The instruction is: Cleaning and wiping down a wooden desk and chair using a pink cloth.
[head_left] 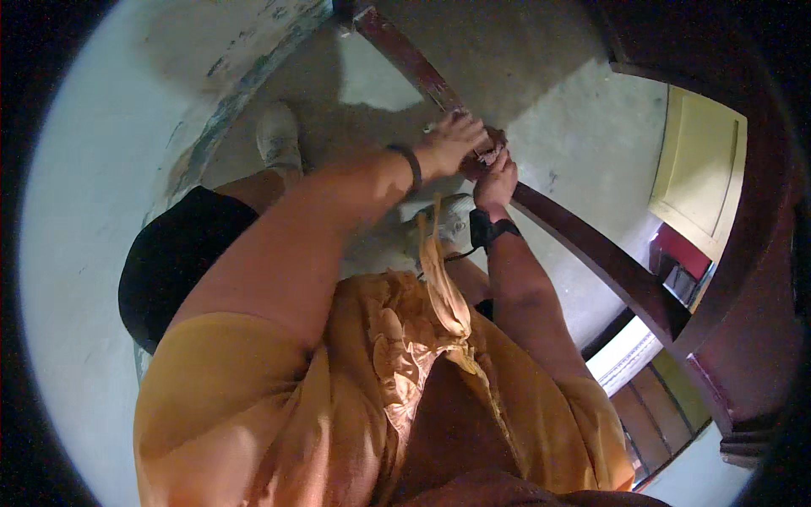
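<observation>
A long dark red wooden bar [414, 68] runs slantwise across the view, from the far middle down to the right. My left hand [456, 142], with a dark band at the wrist, lies over the bar with its fingers curled; it is slightly blurred and what is under the fingers is hidden. Close beside it, my right hand [497, 179] is closed at the bar's near side, with a black strapped device [490, 228] on the wrist. Between the two hands a crumpled pinkish-brown cloth [492, 152] shows against the bar, gripped by the right fingers.
A pale wall [101, 220] with peeling paint rises on the left. My shoe [279, 135] rests on the grey floor [591, 144]. Dark red woodwork [743, 304] curves along the right, joined to the bar. Beyond stands a pale yellow cabinet panel [697, 169].
</observation>
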Motion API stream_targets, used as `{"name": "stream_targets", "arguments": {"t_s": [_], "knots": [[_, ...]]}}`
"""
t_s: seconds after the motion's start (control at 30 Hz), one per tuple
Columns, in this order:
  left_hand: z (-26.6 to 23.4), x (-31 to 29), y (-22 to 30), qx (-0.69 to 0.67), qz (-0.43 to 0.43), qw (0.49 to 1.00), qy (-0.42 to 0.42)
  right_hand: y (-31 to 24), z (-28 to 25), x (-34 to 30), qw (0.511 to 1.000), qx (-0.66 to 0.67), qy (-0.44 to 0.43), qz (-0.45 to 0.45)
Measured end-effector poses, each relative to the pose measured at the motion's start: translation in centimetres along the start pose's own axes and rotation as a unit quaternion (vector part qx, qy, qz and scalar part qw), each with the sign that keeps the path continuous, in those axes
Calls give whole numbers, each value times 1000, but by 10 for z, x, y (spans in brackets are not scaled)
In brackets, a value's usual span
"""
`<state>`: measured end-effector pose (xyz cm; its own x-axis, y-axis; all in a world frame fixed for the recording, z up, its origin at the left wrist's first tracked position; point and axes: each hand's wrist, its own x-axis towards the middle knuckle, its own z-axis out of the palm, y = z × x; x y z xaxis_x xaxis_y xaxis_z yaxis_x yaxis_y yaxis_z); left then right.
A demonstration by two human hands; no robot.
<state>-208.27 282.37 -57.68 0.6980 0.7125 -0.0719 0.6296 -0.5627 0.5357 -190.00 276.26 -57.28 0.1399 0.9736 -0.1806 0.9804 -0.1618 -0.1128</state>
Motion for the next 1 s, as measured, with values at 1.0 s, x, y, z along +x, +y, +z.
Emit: {"name": "stream_targets", "arguments": {"t_s": [1.0], "knots": [[-147,-71,-67,-307,-228,923,47,-128,-65,39,969,-67,-188,-143]]}}
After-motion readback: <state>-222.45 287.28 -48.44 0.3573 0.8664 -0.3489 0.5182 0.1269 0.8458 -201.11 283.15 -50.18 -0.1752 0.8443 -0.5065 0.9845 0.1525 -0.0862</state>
